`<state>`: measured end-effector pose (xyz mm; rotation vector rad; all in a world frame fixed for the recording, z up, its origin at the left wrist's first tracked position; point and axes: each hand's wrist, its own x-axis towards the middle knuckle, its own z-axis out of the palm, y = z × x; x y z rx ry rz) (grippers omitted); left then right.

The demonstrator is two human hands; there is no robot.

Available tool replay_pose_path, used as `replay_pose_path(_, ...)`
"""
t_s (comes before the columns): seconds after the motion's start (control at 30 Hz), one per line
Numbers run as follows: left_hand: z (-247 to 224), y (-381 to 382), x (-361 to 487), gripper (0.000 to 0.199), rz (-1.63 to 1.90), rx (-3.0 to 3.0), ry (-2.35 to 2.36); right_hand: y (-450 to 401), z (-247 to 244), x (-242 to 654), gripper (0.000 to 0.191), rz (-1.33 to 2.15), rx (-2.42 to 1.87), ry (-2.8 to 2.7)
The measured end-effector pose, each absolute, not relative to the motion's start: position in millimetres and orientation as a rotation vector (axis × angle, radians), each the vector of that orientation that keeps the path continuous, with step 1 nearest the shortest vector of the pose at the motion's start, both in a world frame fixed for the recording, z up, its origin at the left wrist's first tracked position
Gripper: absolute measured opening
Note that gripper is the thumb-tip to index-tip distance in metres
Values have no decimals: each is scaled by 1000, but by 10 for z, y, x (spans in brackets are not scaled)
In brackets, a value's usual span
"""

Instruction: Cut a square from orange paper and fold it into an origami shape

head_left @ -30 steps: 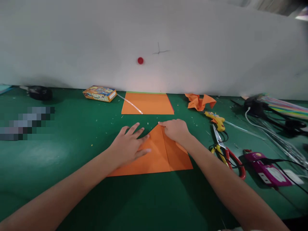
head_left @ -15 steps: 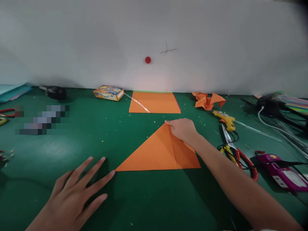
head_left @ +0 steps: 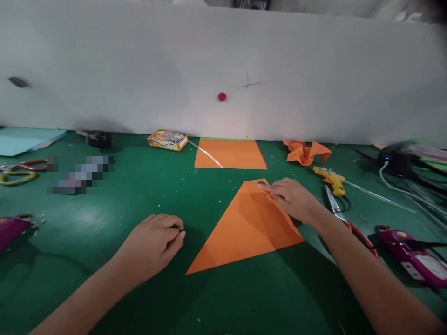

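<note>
A folded orange sheet (head_left: pixel 237 228) lies on the green table, with a crease line running down its right part and one sharp corner pointing to the lower left. At its upper right edge, my right hand (head_left: pixel 291 197) has its fingers closed on the paper near the top corner. To the left of the sheet, my left hand (head_left: pixel 157 242) hovers over or rests on the table, fingers curled together and apart from the paper; nothing shows in it.
Beyond the sheet lie an orange paper stack (head_left: pixel 228 153), a small box (head_left: pixel 167 140) and a folded orange figure (head_left: pixel 306 152). On the right are a yellow glue gun (head_left: pixel 330 179), scissors (head_left: pixel 344 218) and a purple device (head_left: pixel 412 256). More scissors (head_left: pixel 24 167) lie left.
The orange sheet has turned, its left corner now lower and its top edge opened into a short flat side. My left hand has curled its spread fingers and left the corner. The view has shifted.
</note>
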<state>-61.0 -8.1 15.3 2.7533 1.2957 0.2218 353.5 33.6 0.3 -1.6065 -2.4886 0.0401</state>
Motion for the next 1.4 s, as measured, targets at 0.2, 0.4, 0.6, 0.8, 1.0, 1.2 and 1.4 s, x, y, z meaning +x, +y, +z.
replay_pose_path(0.2,142,318,-236,39,197,2824,1129,150,-266,4048,56,-37,-1943,-2204)
replay_pose_path(0.4,-38,816,384,50,200,2927,887,163,-210,3886,59,116,-2005,-2268)
replay_pose_path(0.6,-170,1037,621,57,52,2956,756,146,-170,3849,66,247,-2002,-2209)
replay_pose_path(0.8,-138,918,565,56,50,3024,815,116,-176,3879,58,317,-1917,-1998)
replay_pose_path(1.0,-175,821,529,53,46,3049,860,100,-127,3854,41,303,-1795,-1973)
replay_pose_path(1.2,-205,719,513,51,79,3009,963,69,-134,3755,48,395,-1649,-2057)
replay_pose_path(1.4,-211,733,502,54,131,2953,1018,59,-199,3393,51,458,-1602,-1894)
